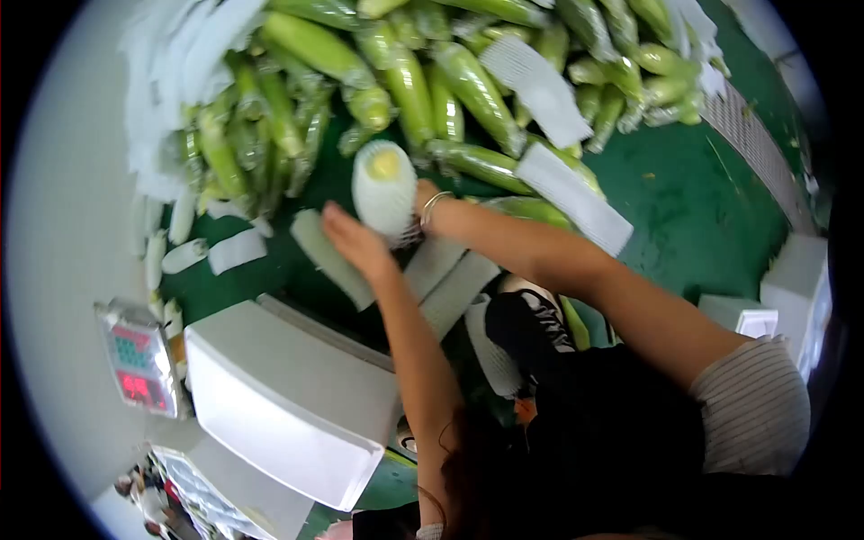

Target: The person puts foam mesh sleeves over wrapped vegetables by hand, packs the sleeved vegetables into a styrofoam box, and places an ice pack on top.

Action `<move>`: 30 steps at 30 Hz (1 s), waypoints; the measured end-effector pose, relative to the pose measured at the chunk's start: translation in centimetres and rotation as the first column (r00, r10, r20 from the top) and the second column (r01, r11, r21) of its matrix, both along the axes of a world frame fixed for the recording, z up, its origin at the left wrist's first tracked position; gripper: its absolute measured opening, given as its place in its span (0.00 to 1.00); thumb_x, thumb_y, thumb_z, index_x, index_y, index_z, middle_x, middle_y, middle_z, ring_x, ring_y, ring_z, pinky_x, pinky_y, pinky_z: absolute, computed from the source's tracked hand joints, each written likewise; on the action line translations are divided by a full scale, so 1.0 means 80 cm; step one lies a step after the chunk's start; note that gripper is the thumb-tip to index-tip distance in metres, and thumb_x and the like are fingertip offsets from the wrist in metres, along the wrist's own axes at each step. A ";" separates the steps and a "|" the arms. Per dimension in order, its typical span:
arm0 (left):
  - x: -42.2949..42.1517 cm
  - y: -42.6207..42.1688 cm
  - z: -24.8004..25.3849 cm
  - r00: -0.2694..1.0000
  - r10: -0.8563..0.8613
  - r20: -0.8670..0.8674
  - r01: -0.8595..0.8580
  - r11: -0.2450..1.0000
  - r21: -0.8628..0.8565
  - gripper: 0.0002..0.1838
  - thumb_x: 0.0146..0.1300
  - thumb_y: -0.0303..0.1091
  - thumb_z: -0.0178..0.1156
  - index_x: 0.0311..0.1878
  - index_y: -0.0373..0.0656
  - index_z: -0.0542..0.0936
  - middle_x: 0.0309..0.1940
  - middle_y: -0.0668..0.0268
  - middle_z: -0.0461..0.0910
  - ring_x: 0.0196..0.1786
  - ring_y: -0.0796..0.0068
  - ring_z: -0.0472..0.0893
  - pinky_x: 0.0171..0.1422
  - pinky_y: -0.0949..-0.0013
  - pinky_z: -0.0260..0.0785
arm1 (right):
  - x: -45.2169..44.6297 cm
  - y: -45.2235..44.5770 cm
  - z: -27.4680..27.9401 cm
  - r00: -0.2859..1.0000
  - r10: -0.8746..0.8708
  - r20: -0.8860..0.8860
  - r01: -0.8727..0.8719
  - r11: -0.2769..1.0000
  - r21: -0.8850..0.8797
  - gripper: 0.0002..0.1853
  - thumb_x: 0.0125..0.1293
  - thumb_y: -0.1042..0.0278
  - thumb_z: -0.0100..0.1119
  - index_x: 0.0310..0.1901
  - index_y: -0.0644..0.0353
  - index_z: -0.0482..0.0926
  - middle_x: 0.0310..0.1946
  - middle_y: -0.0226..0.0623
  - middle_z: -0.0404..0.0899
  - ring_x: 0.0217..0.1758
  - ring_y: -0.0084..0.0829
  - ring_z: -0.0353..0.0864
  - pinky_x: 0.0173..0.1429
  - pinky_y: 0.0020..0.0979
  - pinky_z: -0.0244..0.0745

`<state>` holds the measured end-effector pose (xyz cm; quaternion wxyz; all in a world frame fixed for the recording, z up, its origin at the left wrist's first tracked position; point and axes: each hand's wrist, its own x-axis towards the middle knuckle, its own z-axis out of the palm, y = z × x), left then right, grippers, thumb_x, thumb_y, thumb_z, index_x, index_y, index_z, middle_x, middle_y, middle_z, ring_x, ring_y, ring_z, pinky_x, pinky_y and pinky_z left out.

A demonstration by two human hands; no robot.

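Note:
An ear of corn in a white foam net sleeve [385, 193] stands up on end, its pale yellow end showing at the top. My right hand [424, 200], with bracelets at the wrist, is closed on its right side; most of the fingers are hidden behind it. To the left, my left hand [354, 241] is open, fingers stretched out and apart from the corn. Beside that hand lies a long foam net sleeve [329, 259]. More foam sleeves [454, 283] lie below the upright corn.
Plastic-wrapped green corn [409, 90] is heaped across the green surface [666, 193], with white foam sleeves [576, 200] on it. A white foam box [288, 396] stands lower left, beside a digital scale [139, 360] with a red display. Another white box [796, 283] is at right.

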<state>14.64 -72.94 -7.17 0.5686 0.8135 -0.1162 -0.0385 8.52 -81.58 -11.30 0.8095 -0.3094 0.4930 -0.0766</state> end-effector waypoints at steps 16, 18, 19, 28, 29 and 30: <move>-0.026 0.087 0.022 0.978 -0.207 0.002 0.178 0.843 0.507 0.31 0.58 0.48 0.60 0.56 0.33 0.71 0.44 0.49 0.74 0.49 0.50 0.74 0.56 0.56 0.67 | -0.310 -0.145 0.099 0.853 0.064 -0.517 -0.506 -0.132 -0.852 0.27 0.52 0.70 0.64 0.55 0.54 0.68 0.39 0.40 0.76 0.41 0.39 0.78 0.47 0.38 0.74; -0.047 0.077 0.043 0.963 -0.235 0.133 0.166 0.904 0.395 0.26 0.58 0.42 0.60 0.55 0.33 0.72 0.44 0.51 0.74 0.49 0.53 0.74 0.55 0.58 0.67 | -0.317 -0.154 0.162 0.990 0.012 -0.140 -0.133 0.415 -0.900 0.23 0.58 0.71 0.60 0.56 0.53 0.69 0.40 0.36 0.78 0.39 0.28 0.80 0.40 0.30 0.77; -0.066 0.072 0.059 0.931 -0.252 0.264 0.176 0.944 0.280 0.22 0.59 0.37 0.61 0.53 0.34 0.73 0.44 0.53 0.75 0.48 0.56 0.75 0.55 0.59 0.68 | -0.327 -0.157 0.174 0.989 -0.096 0.115 0.150 0.662 -0.735 0.21 0.61 0.71 0.58 0.57 0.52 0.69 0.41 0.35 0.79 0.37 0.25 0.80 0.37 0.27 0.78; -0.284 -0.053 0.037 0.336 -0.682 -0.650 0.064 0.705 -0.706 0.10 0.66 0.29 0.53 0.47 0.36 0.74 0.43 0.65 0.76 0.47 0.78 0.74 0.52 0.76 0.65 | -0.341 -0.046 0.101 0.998 0.034 0.046 -0.010 0.897 -0.442 0.06 0.63 0.70 0.56 0.40 0.59 0.78 0.37 0.29 0.77 0.40 0.19 0.74 0.46 0.21 0.69; -0.297 -0.049 0.026 0.377 -0.745 -0.550 -0.075 0.568 -0.820 0.07 0.65 0.28 0.53 0.44 0.39 0.74 0.41 0.67 0.76 0.45 0.80 0.74 0.50 0.76 0.65 | -0.346 -0.041 0.105 0.984 -0.051 0.173 0.106 0.939 -0.327 0.09 0.64 0.68 0.54 0.43 0.61 0.76 0.37 0.32 0.78 0.41 0.22 0.76 0.47 0.23 0.70; -0.306 -0.046 0.017 0.412 -0.707 -0.575 -0.104 0.590 -0.801 0.02 0.64 0.26 0.54 0.38 0.42 0.72 0.39 0.67 0.76 0.44 0.77 0.75 0.52 0.72 0.66 | -0.350 -0.038 0.102 0.945 -0.201 0.258 0.264 0.934 -0.240 0.11 0.65 0.66 0.53 0.44 0.62 0.75 0.38 0.33 0.79 0.41 0.24 0.77 0.47 0.25 0.72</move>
